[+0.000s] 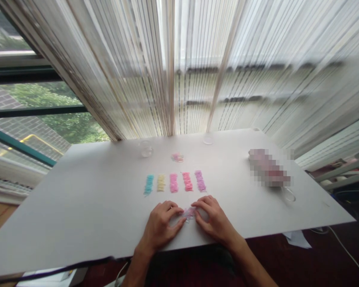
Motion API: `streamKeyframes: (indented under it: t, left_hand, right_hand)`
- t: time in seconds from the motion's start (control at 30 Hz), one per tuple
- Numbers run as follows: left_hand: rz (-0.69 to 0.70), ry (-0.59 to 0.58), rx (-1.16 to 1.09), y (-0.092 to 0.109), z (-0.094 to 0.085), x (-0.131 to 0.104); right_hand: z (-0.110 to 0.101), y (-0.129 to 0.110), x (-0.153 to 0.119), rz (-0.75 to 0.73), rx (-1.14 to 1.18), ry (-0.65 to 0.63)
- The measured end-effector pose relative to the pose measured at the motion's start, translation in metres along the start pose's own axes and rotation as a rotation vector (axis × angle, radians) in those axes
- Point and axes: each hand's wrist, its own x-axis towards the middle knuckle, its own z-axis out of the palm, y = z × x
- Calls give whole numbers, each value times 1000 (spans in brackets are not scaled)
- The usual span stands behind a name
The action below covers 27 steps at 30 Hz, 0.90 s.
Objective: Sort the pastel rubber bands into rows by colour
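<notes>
A small loose pile of tiny translucent pink, lilac and whitish pieces (189, 213) lies on the white table close to its front edge; their exact kind is too small to make out. From the left, my left hand (161, 223) touches the pile with curved forefinger and thumb, the fingertips apart. On the other side my right hand (212, 217) rests with its forefinger and thumb at the pile's edge, also spread. Just beyond stand five-colour rows of thin small pieces: teal (148, 185), yellow (161, 182), pink (174, 183), coral (187, 181) and purple (200, 181).
Farther back are another mixed pink pile (177, 157), a clear round container (146, 149) and a clear disc, perhaps a lid (207, 140). A blurred-out pinkish object with a loop (269, 168) lies at the right. Striped curtains (191, 79) hang behind the white table (86, 207).
</notes>
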Motion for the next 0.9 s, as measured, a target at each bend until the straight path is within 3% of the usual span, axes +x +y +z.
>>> streamKeyframes:
  t: [0.4,0.9]
  left_hand:
    - [6,-18,0,2,0,2]
    - [16,44,-193,4,-1,8]
  right_hand:
    - [3,4,-2,-40,-23,-38]
    - [1,1,5,-63,99,66]
